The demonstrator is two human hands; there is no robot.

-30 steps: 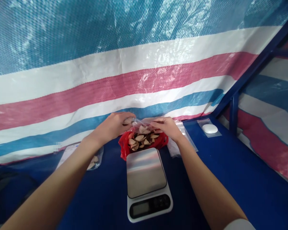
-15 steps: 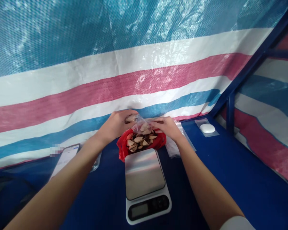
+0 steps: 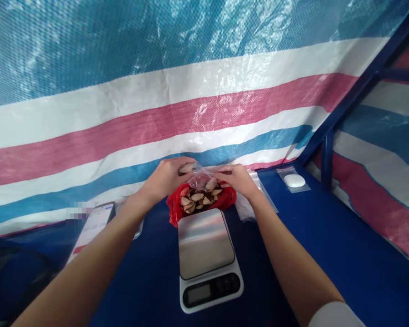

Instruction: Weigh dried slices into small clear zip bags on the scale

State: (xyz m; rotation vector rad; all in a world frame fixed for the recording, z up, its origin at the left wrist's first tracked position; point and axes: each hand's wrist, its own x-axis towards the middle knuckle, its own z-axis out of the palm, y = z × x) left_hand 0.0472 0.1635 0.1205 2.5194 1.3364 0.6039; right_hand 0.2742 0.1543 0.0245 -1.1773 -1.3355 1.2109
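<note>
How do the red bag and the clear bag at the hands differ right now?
The red bag is strongly coloured, while the clear bag is see-through. The red bag rests on the blue table, just beyond the scale; the clear bag is at its far side, between the left hand and right hand. Both look like thin, crumpled plastic.

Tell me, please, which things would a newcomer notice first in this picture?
The striped plastic sheet catches the eye first, filling the upper view. Below it, a bright red bag of pale pieces sits behind a white scale. Above the red bag, the left hand holds a clear bag, the right hand at its other end.
</note>
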